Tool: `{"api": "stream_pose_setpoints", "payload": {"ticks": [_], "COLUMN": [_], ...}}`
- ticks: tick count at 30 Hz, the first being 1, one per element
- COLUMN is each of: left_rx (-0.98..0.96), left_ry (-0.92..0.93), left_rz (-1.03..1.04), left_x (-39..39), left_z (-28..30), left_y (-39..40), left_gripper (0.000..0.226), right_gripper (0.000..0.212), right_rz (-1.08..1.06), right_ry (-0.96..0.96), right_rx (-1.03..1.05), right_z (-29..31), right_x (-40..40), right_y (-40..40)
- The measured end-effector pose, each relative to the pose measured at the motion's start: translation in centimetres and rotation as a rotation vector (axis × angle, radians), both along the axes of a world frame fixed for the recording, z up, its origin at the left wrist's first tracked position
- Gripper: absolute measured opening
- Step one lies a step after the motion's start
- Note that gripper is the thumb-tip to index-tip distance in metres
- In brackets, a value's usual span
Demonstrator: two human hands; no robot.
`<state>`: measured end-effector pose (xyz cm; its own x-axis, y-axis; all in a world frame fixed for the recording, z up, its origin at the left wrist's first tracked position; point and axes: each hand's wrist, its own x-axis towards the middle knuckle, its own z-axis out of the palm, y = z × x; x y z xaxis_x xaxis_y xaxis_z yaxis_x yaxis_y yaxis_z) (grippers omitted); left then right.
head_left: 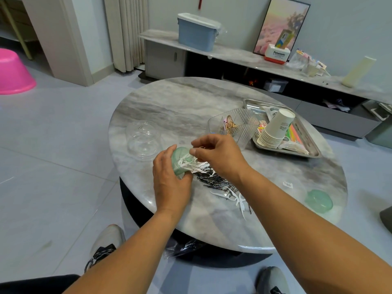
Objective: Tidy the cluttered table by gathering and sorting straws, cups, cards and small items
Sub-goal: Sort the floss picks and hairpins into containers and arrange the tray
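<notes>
My left hand (169,179) grips a small green plastic container (180,161), tilted on its side near the round marble table's (180,107) front left. My right hand (216,153) pinches a bunch of white floss picks (194,161) at the container's mouth. Beneath my right wrist lies a pile of black hairpins and paper clips (210,179). More white floss picks (235,198) are scattered closer to the front edge. A green lid (318,200) lies at the table's right edge.
A metal tray (311,149) at the right holds a stack of paper cups (275,129) and coloured straws. A clear ribbed organiser (233,126) with gold clips stands beside it. A clear dome lid (143,137) sits at the left. A plastic bag (182,249) hangs below the table's edge.
</notes>
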<state>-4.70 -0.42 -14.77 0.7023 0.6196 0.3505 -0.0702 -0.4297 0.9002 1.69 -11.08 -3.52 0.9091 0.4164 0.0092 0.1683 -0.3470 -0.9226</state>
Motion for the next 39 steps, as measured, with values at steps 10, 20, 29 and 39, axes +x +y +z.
{"api": "stream_pose_setpoints", "payload": {"ticks": [10, 20, 29, 39], "left_rx": [-0.024, 0.058, 0.136, 0.08], "left_ry": [0.02, -0.013, -0.076, -0.033], "left_rz": [0.018, -0.008, -0.026, 0.015], "left_x": [0.1, -0.1, -0.1, -0.2], "left_z": [-0.2, -0.2, 0.1, 0.5], "left_y": [0.3, 0.1, 0.0, -0.1], "left_gripper": [0.077, 0.072, 0.071, 0.07], "right_gripper": [0.069, 0.041, 0.007, 0.011], "right_rz": [-0.077, -0.146, -0.095, -0.251], "right_ry": [-0.175, 0.016, 0.242, 0.181], "right_rx": [-0.004, 0.214, 0.212, 0.449], "right_z": [-2.5, -4.7, -3.3, -3.4], "right_x": [-1.4, -2.7, -1.2, -1.2], "right_y": [-1.5, -0.4, -1.0, -0.7]}}
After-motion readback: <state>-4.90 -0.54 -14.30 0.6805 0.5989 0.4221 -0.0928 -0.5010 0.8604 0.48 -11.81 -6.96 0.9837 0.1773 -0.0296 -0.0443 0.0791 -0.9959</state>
